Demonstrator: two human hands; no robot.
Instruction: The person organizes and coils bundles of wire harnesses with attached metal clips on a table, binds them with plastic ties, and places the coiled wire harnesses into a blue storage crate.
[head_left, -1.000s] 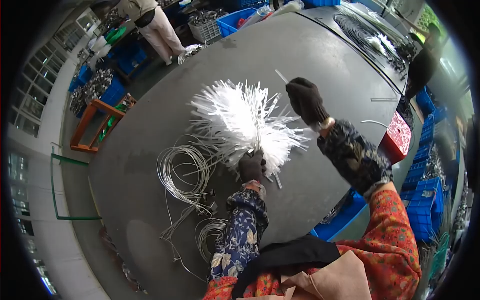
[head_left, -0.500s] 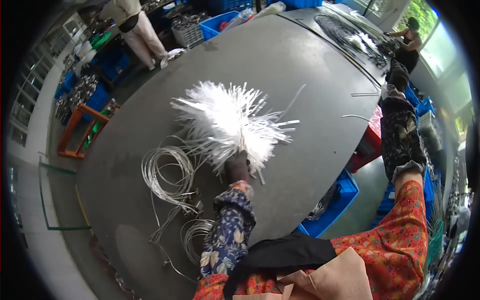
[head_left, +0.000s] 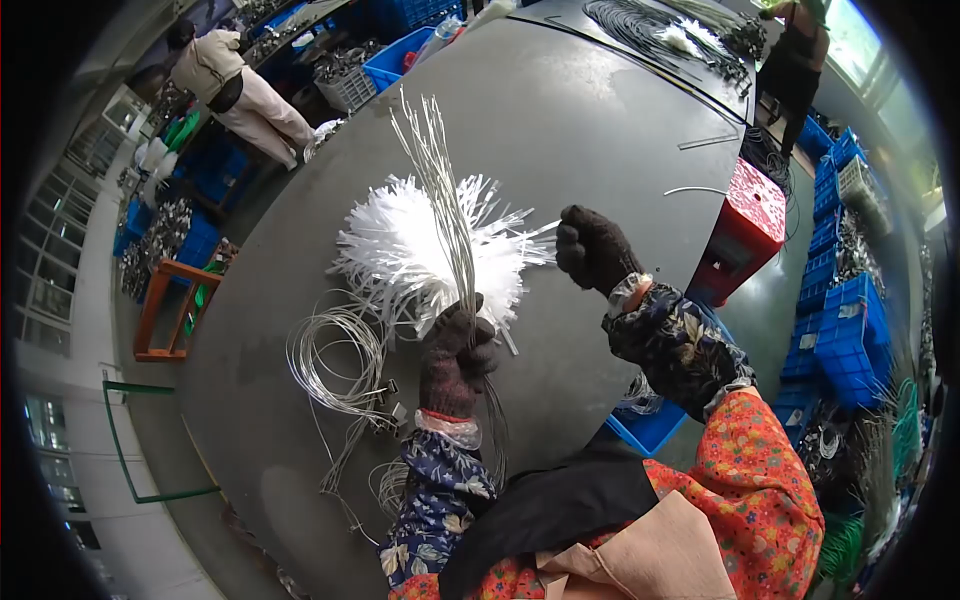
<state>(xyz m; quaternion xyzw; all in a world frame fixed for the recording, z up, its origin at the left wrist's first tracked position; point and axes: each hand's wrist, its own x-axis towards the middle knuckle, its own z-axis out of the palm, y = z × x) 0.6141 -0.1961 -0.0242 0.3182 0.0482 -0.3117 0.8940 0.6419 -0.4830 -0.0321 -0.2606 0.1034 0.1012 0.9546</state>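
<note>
Our left hand (head_left: 457, 360) squeezes wires (head_left: 455, 232) across the white pile (head_left: 388, 245), our right hand (head_left: 597, 248) is curled beside it, holding we can't tell what if anything, and a loose squeeze could let wires slip.

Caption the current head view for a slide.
Gloved left hand grips a bundle of thin wires over the grey table; gloved right hand is beside the pile of white strips.

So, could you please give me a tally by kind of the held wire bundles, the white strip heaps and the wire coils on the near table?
Wire bundle in the left hand: 1
White strip heap: 1
Wire coils: 2, one partly hidden
Total: 4
</note>
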